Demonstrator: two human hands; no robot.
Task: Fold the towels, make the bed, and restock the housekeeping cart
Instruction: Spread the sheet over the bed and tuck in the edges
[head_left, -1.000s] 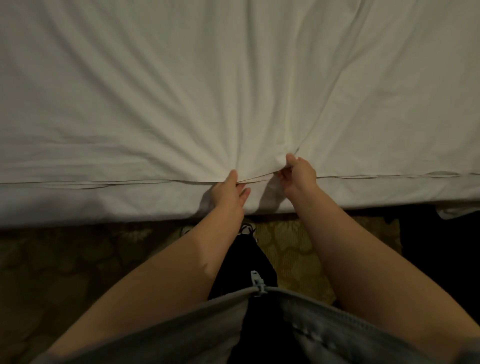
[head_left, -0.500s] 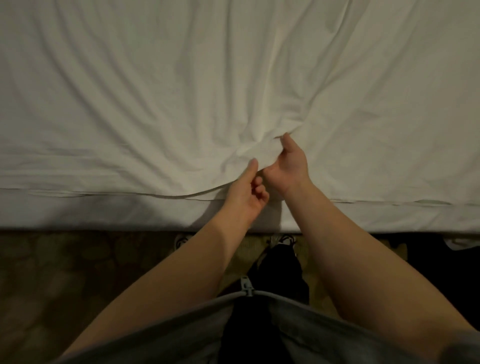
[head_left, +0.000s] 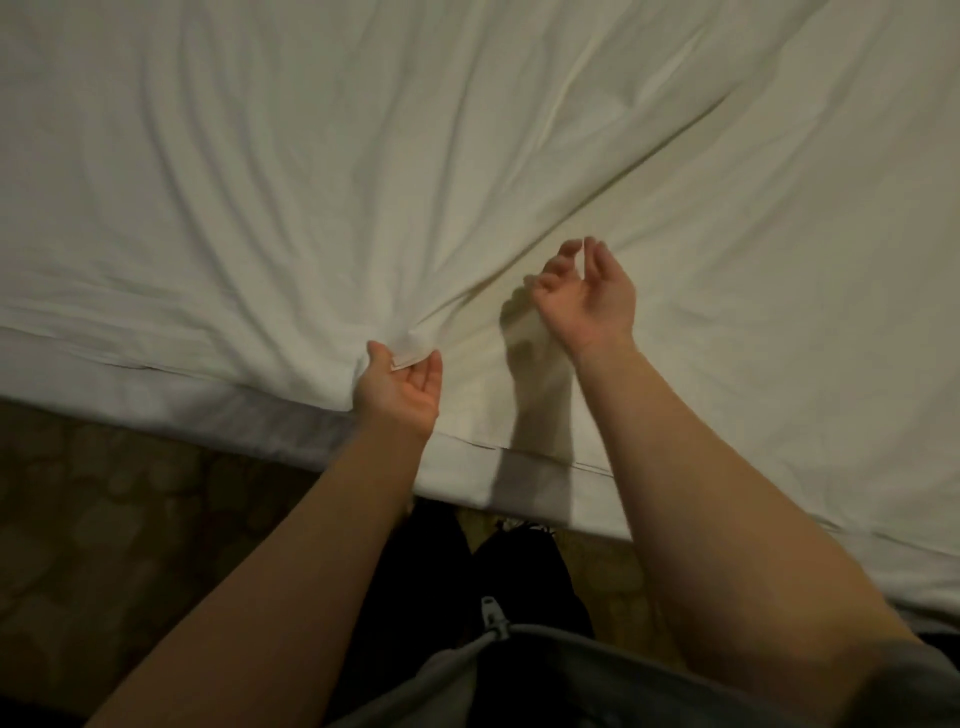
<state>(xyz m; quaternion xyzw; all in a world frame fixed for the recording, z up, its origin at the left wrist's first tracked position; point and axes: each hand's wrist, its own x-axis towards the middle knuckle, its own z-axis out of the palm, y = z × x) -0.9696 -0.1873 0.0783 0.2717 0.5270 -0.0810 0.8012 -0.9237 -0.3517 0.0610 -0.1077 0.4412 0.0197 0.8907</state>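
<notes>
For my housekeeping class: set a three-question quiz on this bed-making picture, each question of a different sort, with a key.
1. True or false: the right hand grips the white sheet.
2. Which hand pinches the sheet near the bed's edge? A) left hand B) right hand C) neither
3. Fill in: the sheet is bunched at the ___ hand.
Key: 1 false (it is raised above the sheet and holds nothing); 2 A; 3 left.

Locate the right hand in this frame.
Head view, right of centre: the right hand hovers palm-up over the sheet, holding nothing, up-right of the left hand, which pinches a sheet fold.
</notes>
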